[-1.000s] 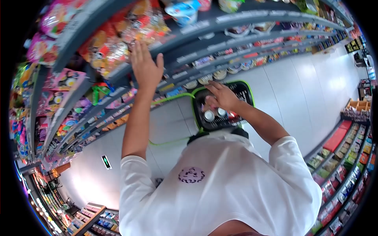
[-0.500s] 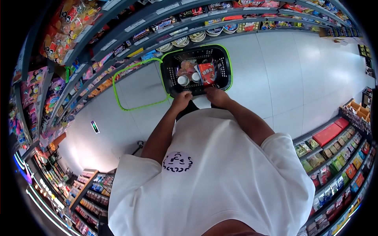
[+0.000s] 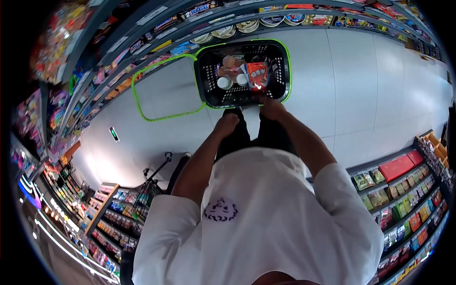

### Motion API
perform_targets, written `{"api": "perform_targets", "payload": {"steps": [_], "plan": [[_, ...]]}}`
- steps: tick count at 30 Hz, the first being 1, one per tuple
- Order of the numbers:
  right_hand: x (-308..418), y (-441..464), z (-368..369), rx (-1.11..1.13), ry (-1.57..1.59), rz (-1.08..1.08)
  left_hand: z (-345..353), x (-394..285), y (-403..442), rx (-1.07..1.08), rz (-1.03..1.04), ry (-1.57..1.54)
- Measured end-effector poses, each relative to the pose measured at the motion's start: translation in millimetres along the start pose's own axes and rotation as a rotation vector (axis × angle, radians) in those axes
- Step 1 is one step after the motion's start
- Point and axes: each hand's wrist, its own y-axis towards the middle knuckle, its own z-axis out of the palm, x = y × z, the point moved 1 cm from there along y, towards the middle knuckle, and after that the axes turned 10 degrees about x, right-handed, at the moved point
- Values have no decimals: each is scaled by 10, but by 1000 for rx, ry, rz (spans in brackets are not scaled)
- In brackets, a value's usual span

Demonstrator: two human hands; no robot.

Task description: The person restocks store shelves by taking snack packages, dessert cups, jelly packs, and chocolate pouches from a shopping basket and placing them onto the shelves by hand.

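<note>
A black shopping basket [image 3: 202, 90] with a bright green rim stands on the floor in front of me. Its green handle [image 3: 135, 97] is folded out to the left. Inside lie a red snack packet [image 3: 258, 76], two white-capped containers [image 3: 224, 83] and some clear packs [image 3: 229, 61]. My right hand [image 3: 272, 109] is at the basket's near edge, its fingers curled there and partly hidden. Nearer my body, my left hand [image 3: 227, 125] is beside my left thigh, apart from the basket, with fingers curled in and nothing visible in them.
Shelves of candy and snacks [image 3: 202, 10] curve along the far side and left. Stacked round tins [image 3: 223, 32] line the lowest shelf behind the basket. More snack shelves [image 3: 401, 190] stand at the lower right. A wire cart [image 3: 147, 194] is behind me at the left.
My left hand has come off the basket's near edge, back toward my thigh. My right hand stays at the edge. The view has shifted, and the basket appears slightly farther right.
</note>
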Motion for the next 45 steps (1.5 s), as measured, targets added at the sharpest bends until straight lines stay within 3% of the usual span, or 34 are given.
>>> {"api": "perform_targets", "payload": {"steps": [1, 2, 6, 10, 12, 14, 17, 19, 24, 28, 34, 39, 41, 42, 43, 45], "plan": [[28, 54, -11, -35, -10, -44, -18, 55, 124, 12, 6, -1], [49, 109, 22, 40, 12, 84, -8, 139, 221, 59, -17, 15], [-202, 653, 445, 226, -113, 203, -87, 527, 839, 120, -61, 155], [-370, 1371, 839, 168, -312, 160, -281, 906, 1548, 78, -60, 340], [-442, 1812, 992, 195, -332, 175, -441, 1035, 1943, 127, -26, 546], [-478, 2162, 1121, 213, -344, 191, -556, 1212, 2344, 32, 98, 678], [-599, 2632, 1257, 161, -495, 99, -580, 1388, 2895, -6, 59, 789], [-707, 2890, 1382, 91, -523, -9, -533, 1560, 3143, -205, 109, 881], [-863, 3252, 1545, 30, -953, -124, -458, 1761, 3399, -136, 56, 916], [-879, 3396, 1491, -21, -952, -140, -462, 1729, 3447, -116, -40, 903], [-891, 3422, 1302, 117, -862, -32, -519, 1738, 3446, -93, -105, 804], [-620, 2772, 793, 34, -543, 6, -805, 1423, 3074, -107, -73, 676], [-526, 2429, 554, -11, -468, 36, -939, 1259, 2855, -132, 44, 432], [-480, 2261, 431, -75, -333, 77, -1039, 1104, 2708, -37, -45, 278], [-425, 2088, 275, -144, -198, 113, -1085, 1096, 2611, -52, -21, 282], [-318, 1722, -25, -196, -142, 76, -1163, 1142, 2395, -67, 69, 5]]}}
